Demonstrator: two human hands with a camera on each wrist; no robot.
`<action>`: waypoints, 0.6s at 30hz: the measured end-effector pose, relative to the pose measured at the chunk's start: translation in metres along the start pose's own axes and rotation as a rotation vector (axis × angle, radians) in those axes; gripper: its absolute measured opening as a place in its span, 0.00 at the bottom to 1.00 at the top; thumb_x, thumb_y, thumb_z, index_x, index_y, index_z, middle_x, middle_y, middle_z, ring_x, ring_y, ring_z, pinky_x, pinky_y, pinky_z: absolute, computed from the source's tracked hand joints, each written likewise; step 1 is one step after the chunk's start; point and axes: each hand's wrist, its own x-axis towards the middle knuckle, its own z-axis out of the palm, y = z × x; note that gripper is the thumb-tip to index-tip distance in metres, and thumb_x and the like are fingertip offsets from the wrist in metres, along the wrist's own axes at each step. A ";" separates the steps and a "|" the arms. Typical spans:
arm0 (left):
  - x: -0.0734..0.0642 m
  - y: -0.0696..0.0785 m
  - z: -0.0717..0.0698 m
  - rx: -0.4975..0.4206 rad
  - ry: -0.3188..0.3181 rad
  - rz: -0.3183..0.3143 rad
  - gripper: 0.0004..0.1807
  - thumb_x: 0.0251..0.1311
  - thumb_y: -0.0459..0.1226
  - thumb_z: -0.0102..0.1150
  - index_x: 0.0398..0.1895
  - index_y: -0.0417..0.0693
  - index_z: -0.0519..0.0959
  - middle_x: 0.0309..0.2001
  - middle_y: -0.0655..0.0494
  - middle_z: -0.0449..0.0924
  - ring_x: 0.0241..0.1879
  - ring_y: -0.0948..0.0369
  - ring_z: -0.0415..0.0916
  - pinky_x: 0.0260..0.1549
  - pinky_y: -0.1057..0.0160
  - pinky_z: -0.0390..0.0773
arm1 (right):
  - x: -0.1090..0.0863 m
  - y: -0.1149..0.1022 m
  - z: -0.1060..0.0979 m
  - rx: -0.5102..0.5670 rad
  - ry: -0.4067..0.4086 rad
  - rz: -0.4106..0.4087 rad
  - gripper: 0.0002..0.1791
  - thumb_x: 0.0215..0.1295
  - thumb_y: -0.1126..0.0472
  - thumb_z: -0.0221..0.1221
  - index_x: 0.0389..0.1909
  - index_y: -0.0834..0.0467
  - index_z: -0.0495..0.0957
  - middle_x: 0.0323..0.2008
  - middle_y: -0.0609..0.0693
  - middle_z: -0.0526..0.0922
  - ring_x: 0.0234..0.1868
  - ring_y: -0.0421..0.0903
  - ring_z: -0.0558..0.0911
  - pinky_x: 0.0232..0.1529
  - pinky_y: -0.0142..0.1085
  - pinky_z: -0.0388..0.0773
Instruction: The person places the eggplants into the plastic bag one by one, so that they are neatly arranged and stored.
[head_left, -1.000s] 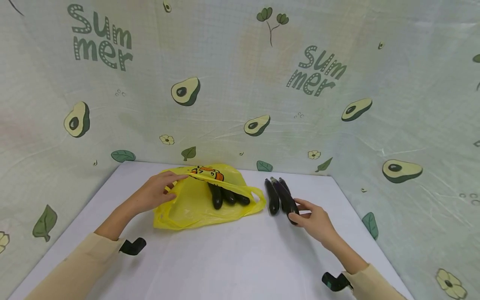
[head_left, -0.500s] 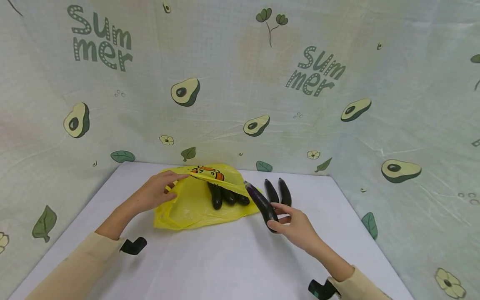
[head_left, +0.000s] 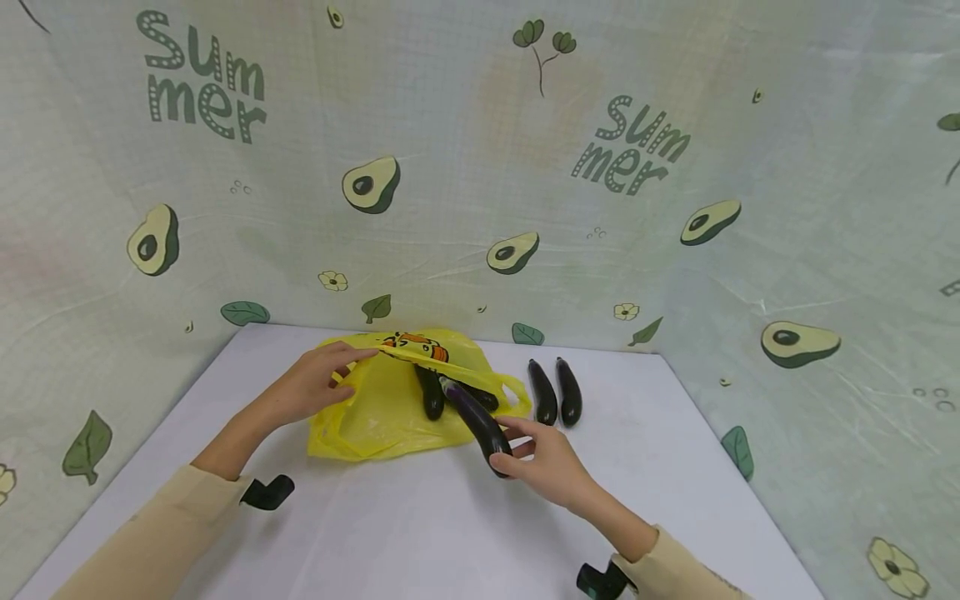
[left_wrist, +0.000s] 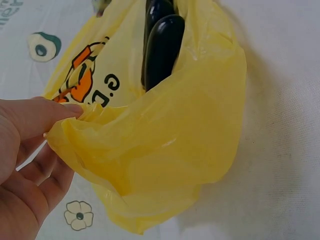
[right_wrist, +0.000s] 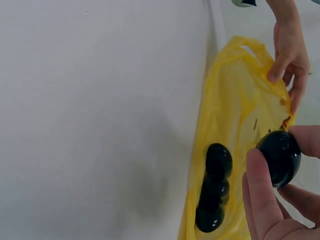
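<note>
In the head view my right hand [head_left: 551, 465] holds a dark purple eggplant [head_left: 478, 423] by its rounded end, its stem end pointing to the mouth of a yellow plastic bag [head_left: 375, 421]. The left hand [head_left: 311, 385] pinches the bag's upper edge and keeps the mouth raised; the left wrist view shows that thumb and fingers [left_wrist: 55, 112] on the film. Several eggplants lie inside the bag, one of them [head_left: 431, 393] plainly visible, others partly covered by the held one. In the right wrist view the held eggplant [right_wrist: 280, 159] appears end-on between thumb and fingers.
Two more eggplants, a left one [head_left: 542, 392] and a right one [head_left: 569, 392], lie side by side on the white table [head_left: 390, 533], right of the bag. Behind the table hangs a printed cloth [head_left: 450, 167], which also runs along both sides.
My right hand has lifted the eggplant from the group at the right and carried it left, to the bag's mouth. The left hand stays put on the bag's edge.
</note>
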 end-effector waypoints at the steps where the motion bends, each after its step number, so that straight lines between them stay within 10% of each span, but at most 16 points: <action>1: 0.000 0.000 0.000 0.000 -0.001 0.001 0.37 0.61 0.24 0.72 0.75 0.45 0.75 0.63 0.42 0.79 0.47 0.53 0.81 0.42 0.57 0.86 | 0.002 -0.001 0.003 0.004 -0.004 -0.002 0.34 0.63 0.51 0.75 0.69 0.52 0.80 0.55 0.53 0.85 0.43 0.42 0.88 0.38 0.38 0.83; 18: -0.001 -0.004 0.002 -0.001 0.014 0.010 0.38 0.60 0.23 0.72 0.75 0.46 0.75 0.62 0.43 0.79 0.46 0.54 0.80 0.42 0.60 0.85 | 0.039 -0.010 0.052 0.089 -0.038 -0.032 0.33 0.65 0.54 0.75 0.70 0.58 0.79 0.53 0.57 0.85 0.42 0.50 0.90 0.39 0.36 0.87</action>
